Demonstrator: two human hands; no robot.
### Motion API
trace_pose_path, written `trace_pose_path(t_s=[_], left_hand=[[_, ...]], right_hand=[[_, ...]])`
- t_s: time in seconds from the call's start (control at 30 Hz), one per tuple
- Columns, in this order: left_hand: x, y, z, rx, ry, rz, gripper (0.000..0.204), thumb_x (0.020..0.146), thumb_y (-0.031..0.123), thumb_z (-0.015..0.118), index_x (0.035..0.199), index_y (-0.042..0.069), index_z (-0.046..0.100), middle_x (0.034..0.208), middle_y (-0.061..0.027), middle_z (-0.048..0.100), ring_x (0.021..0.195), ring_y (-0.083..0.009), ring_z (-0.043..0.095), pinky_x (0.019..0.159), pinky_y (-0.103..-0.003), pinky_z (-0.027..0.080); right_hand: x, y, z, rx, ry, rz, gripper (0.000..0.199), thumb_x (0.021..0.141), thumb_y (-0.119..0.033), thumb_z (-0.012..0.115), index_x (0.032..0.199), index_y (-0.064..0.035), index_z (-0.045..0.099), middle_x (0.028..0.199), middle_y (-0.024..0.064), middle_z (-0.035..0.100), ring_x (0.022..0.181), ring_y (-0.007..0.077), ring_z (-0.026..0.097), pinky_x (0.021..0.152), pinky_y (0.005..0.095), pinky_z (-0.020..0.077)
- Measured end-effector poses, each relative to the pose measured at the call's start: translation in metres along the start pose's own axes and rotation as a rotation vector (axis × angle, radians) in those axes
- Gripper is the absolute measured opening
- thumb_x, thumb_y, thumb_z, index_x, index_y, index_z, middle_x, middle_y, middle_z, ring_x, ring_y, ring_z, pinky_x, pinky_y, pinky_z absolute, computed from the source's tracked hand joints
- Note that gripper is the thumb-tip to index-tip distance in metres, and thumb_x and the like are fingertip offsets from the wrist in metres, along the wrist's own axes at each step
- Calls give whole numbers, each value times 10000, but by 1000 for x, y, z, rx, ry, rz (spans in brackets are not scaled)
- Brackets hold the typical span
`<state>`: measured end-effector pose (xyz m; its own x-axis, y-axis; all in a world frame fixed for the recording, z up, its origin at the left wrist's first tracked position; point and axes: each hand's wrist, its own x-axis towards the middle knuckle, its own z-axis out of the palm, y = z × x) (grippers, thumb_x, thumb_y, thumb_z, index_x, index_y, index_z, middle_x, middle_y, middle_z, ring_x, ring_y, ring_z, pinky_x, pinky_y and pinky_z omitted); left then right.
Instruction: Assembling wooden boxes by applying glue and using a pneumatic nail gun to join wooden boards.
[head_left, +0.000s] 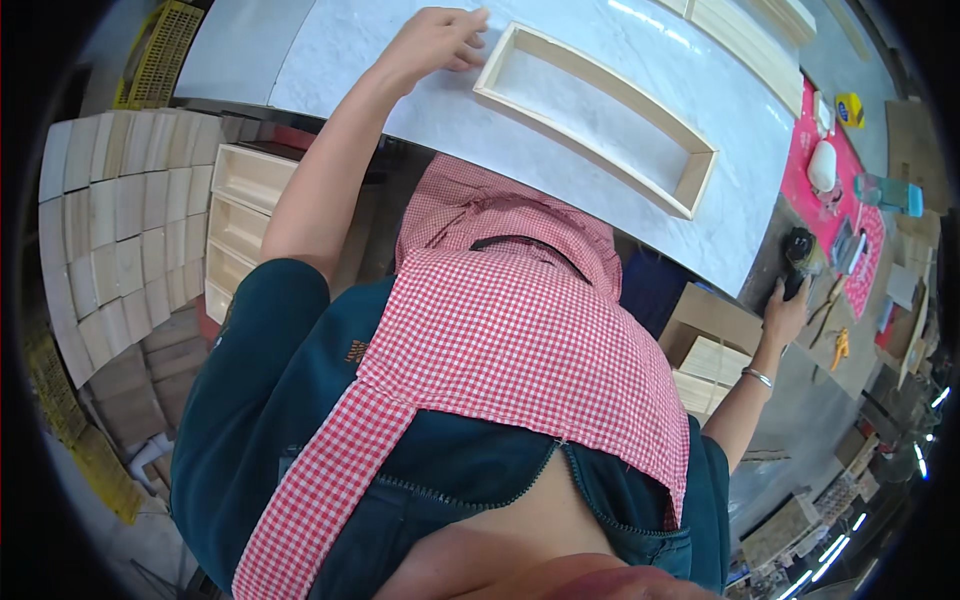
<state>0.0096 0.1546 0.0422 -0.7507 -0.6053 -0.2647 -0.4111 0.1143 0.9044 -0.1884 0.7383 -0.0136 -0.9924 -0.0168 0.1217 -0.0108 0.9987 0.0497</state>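
Note:
A long, narrow rectangular frame of pale wood [600, 147] lies on the marbled white tabletop [335, 60]. Just off its far left corner is my left hand [440, 42], fingers loosely bent and apart, with nothing seen in them. Away to the right, past the table's end, my right hand [789, 312] is closed round the handle of a black power tool [798, 258]. Its exact kind I cannot make out. The tool is over or against the side bench with the pink cover [803, 172].
Stacked wooden blocks or boards [130, 220] rise at the left, beside pale open wooden boxes [238, 218]. Long wood strips [735, 45] lie along the table's far side. On the side bench are a white rounded object [822, 166], a teal-lidded container [888, 194] and an orange tool [840, 346].

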Motion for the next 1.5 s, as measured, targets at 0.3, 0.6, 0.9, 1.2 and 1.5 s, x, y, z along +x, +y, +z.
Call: trace_pose_path(t_s=[0.3, 0.6, 0.9, 1.2, 1.5], left_hand=[[-41, -23, -5, -45, 265, 241, 375, 1008, 296, 550, 709, 74, 505, 675, 10, 470, 642, -103, 413, 661, -240, 397], [-83, -4, 51, 230, 231, 468, 118, 949, 88, 629, 945, 63, 744, 709, 3, 545, 672, -121, 443, 623, -252, 377], [-83, -16, 81, 427, 36, 972, 395, 841, -3, 661, 1214, 116, 718, 991, -38, 650, 844, -200, 554, 766, -319, 460], [-66, -43, 121, 782, 151, 1018, 276, 876, 157, 644, 1151, 159, 664, 1058, -13, 625, 1009, -156, 573, 939, -343, 399], [-84, -67, 113, 685, 262, 1180, 323, 877, 181, 653, 1198, 149, 654, 1266, -45, 595, 1228, -232, 541, 1151, -469, 335]], right_hand=[[129, -58, -7, 364, 343, -329, 539, 908, -385, 672, 1242, 38, 649, 1129, 219, 707, 1016, 373, 670, 882, 403, 532], [238, -105, 56, 64, 231, -37, 745, 814, -638, 653, 1142, 30, 676, 1077, 248, 707, 970, 423, 679, 898, 458, 532], [196, -137, -38, 845, 340, 330, 760, 733, -450, 857, 1213, 70, 579, 1003, 201, 693, 839, 258, 721, 694, 317, 601], [-3, -234, -89, 1552, 208, -200, 405, 898, -195, 740, 1167, 41, 550, 1015, 180, 630, 785, 223, 666, 602, 265, 574], [-93, -320, -86, 1333, -121, -646, 460, 858, -198, 758, 1238, -29, 559, 1103, 136, 622, 882, 223, 632, 716, 303, 548]])
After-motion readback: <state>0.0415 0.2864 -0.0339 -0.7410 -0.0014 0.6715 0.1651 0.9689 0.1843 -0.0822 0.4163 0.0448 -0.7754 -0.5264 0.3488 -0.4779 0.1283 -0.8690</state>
